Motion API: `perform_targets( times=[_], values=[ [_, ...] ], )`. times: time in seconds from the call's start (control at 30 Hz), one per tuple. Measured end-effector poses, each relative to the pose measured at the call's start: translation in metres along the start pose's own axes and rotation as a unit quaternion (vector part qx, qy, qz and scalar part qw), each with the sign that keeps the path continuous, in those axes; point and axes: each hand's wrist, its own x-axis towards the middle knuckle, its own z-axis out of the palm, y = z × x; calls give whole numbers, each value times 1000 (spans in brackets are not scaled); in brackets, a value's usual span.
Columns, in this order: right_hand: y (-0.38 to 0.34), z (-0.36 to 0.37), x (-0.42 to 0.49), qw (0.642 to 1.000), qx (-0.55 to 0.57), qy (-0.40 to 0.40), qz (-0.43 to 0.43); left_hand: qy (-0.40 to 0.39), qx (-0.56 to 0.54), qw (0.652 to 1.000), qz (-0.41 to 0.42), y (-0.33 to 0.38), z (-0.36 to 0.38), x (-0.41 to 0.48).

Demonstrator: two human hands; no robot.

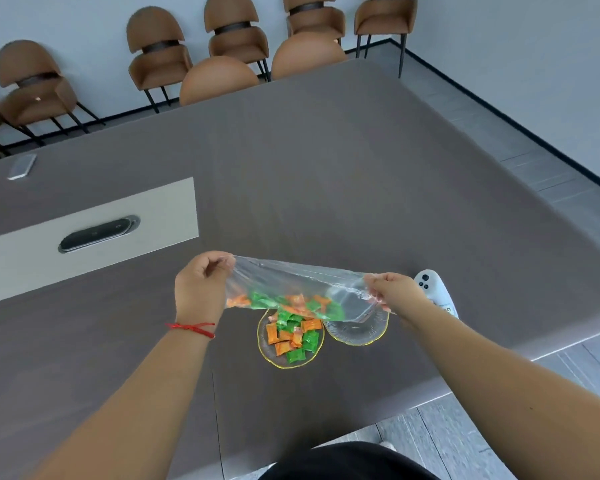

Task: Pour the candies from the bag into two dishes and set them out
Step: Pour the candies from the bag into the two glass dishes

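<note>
Left hand [201,287] and right hand [394,289] each pinch an end of the clear bag [302,289], stretched flat above both dishes, probably to control flow: candies [293,336] fill the left dish [267,351], right dish [357,336] empty, forearms extended, knuckles up.

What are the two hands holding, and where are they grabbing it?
Both hold the clear plastic candy bag: left hand pinches one end, right hand the other.

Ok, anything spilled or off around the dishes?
No spill: candies sit inside the left dish. The right dish is empty, and the bag, held in both hands, has plenty left.
</note>
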Motion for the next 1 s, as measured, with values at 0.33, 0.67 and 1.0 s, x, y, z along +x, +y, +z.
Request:
perform_targets(
  times=[0.33,0.67,1.0],
  values=[
    [31,-20,6,995,79,18,65,-91,84,987,98,38,46,15],
    [44,-26,13,989,105,10,106,-110,129,975,142,49,66,14],
    [44,-30,19,986,124,5,110,-113,143,968,170,66,72,9]
  ],
)
